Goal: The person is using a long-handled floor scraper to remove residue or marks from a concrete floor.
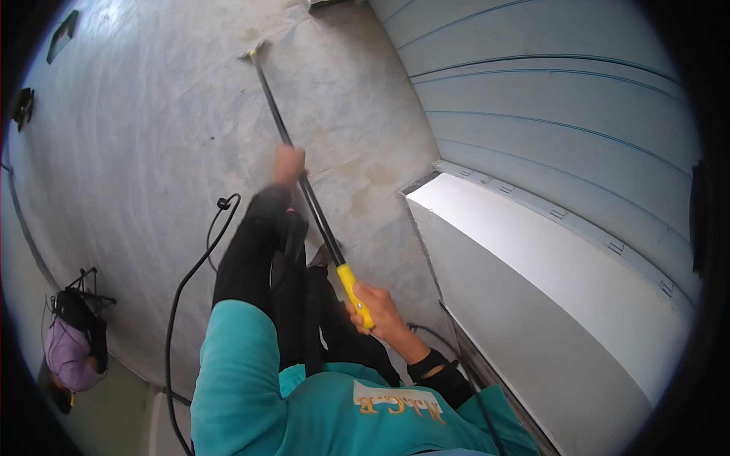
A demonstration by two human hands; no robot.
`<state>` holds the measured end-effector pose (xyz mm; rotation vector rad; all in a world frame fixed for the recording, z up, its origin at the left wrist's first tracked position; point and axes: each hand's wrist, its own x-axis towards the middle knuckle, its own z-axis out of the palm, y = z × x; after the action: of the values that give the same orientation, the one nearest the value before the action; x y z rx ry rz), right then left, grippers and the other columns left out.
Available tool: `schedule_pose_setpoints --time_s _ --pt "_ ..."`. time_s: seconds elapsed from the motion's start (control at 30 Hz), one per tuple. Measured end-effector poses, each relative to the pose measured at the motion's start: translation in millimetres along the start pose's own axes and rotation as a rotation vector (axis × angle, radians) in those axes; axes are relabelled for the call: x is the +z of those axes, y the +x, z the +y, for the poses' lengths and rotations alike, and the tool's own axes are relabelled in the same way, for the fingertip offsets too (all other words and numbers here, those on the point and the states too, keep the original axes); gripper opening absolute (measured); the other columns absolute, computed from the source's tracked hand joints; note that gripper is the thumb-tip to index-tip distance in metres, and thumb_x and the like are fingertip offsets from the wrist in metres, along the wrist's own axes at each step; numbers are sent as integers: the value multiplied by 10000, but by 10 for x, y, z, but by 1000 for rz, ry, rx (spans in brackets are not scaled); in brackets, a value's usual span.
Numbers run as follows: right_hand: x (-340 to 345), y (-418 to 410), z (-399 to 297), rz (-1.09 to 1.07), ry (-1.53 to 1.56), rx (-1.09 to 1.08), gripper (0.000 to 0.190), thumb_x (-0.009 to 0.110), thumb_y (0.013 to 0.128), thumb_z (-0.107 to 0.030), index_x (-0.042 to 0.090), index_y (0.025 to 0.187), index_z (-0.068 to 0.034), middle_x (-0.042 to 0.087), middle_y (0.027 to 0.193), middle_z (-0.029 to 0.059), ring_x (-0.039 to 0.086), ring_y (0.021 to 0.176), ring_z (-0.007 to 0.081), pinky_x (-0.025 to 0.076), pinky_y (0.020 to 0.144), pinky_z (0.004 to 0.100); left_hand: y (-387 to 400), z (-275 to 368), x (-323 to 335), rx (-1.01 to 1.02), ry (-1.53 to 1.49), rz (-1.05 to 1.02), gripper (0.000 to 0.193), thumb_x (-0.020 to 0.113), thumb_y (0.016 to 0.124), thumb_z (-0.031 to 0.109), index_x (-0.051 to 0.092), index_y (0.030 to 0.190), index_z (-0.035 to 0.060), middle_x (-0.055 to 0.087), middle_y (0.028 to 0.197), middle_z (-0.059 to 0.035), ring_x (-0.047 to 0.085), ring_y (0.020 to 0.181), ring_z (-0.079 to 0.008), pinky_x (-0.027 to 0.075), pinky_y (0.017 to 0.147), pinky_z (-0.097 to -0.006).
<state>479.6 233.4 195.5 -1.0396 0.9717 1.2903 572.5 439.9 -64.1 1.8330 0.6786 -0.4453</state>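
Both my hands hold a long-handled floor cleaning tool (274,105) with a black pole and a yellow end grip. My left hand (289,165) is wrapped around the middle of the pole and looks slightly blurred. Around the yellow grip (346,279), close to my body, my right hand (376,308) is closed. At the pole's far end a small greyish head (251,54) rests on the concrete floor (142,142); whether it is a mop or a brush cannot be told.
On my right stand a low white ledge (490,268) and a panelled wall (542,91). A black cable (181,290) loops up at my left. A person in purple (71,347) is farther left, beside a black-legged stand or chair (91,290). A dark-edged frame (61,37) lies at the far left.
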Motion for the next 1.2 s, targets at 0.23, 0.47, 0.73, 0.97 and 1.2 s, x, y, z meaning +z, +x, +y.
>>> schedule_pose_setpoints --time_s 0.23,0.47,0.73,0.97,1.2 --pt "-1542 -1341 1310 306 -168 99 227 462 730 -242 483 811 -31 468 588 38 444 462 79 344 404 188 -2173 392 1557 -633 -415 -17 299 420 663 49 267 885 -82 470 693 -216 495 407 -280 417 361 -330" --pt "-1601 -1219 1290 76 -1180 -748 233 463 736 -238 481 848 -34 478 624 41 455 479 88 369 408 202 -1959 269 1496 -550 -429 -43 285 459 649 51 298 852 -68 470 720 -221 527 517 -294 441 425 -344" --pt "-174 -369 173 114 -90 27 279 446 750 -295 445 874 -45 451 580 32 409 405 58 291 283 161 -489 -381 539 -359 -256 68 266 653 507 219 545 618 3 522 593 -160 522 610 -265 407 512 -337" --pt "-840 -1177 759 386 -144 117 222 417 763 -249 457 794 -33 440 544 29 406 400 62 302 357 161 -1751 518 965 -697 -512 -29 315 472 662 120 372 815 -135 470 751 -257 520 566 -320 442 547 -350" --pt "63 -210 -88 65 -1 74 232 417 763 -276 413 788 -46 440 589 41 404 394 76 304 296 190 -65 176 89 -286 -354 60 165 553 595 138 506 516 0 475 470 -134 498 394 -256 390 385 -303"
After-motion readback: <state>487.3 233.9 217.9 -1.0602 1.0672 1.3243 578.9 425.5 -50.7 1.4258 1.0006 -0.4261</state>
